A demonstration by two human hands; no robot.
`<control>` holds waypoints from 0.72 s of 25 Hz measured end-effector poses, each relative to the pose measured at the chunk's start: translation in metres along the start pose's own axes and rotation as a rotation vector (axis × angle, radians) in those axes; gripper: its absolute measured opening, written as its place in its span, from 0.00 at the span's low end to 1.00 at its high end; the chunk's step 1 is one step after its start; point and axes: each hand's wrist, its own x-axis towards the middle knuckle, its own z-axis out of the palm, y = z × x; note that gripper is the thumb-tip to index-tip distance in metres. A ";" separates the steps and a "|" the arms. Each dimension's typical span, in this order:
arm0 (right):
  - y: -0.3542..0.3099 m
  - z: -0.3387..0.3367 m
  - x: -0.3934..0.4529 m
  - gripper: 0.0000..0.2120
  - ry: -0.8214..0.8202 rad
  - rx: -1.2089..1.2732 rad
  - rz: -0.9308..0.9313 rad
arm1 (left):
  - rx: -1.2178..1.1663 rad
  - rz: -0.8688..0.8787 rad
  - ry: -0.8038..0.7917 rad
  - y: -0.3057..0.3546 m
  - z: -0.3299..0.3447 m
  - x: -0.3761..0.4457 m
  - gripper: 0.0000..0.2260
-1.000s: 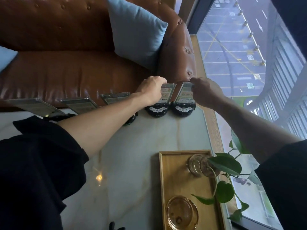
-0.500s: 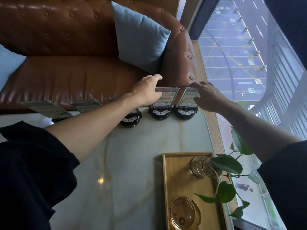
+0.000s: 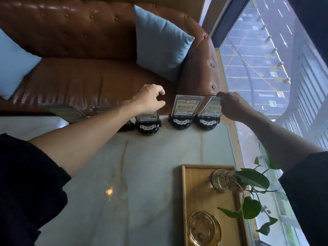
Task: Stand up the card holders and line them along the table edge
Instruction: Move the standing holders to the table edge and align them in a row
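Note:
Several card holders with black button bases stand in a row along the far edge of the marble table (image 3: 142, 174). My right hand (image 3: 232, 107) pinches the top corner of the rightmost card holder (image 3: 209, 110). The second holder (image 3: 186, 107) stands free and upright beside it. My left hand (image 3: 149, 100) hovers over the third holder (image 3: 147, 123) and hides its top; its fingers and thumb are curled but apart, with nothing between them. Two more holders, one (image 3: 103, 109) behind my forearm and one (image 3: 67, 111) further left, lean away toward the sofa.
A wooden tray (image 3: 183, 201) at the near right carries a glass vase (image 3: 220, 180) with a leafy plant (image 3: 253, 178) and a glass ashtray (image 3: 204, 228). A brown leather sofa (image 3: 88, 77) with a blue cushion (image 3: 159, 43) lies beyond the table edge. A window (image 3: 257, 59) runs along the right.
My left hand let go of the second holder and moved left over the third. My right hand closed its fingers on the rightmost holder's top corner.

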 end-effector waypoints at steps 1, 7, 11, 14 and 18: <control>-0.001 0.000 0.000 0.22 -0.011 0.014 0.009 | 0.010 -0.006 -0.019 -0.003 -0.003 -0.001 0.19; -0.024 -0.009 -0.003 0.25 0.181 -0.024 0.056 | 0.183 -0.064 -0.151 -0.030 -0.019 -0.013 0.18; -0.060 -0.011 0.002 0.19 0.486 0.150 -0.092 | 0.174 -0.044 -0.049 -0.037 -0.013 -0.017 0.12; -0.105 -0.004 0.005 0.19 0.372 0.147 -0.243 | 0.219 -0.036 -0.014 -0.043 -0.009 -0.018 0.09; -0.161 0.019 0.011 0.23 0.010 -0.161 -0.339 | 0.220 0.003 0.024 -0.043 -0.010 -0.017 0.11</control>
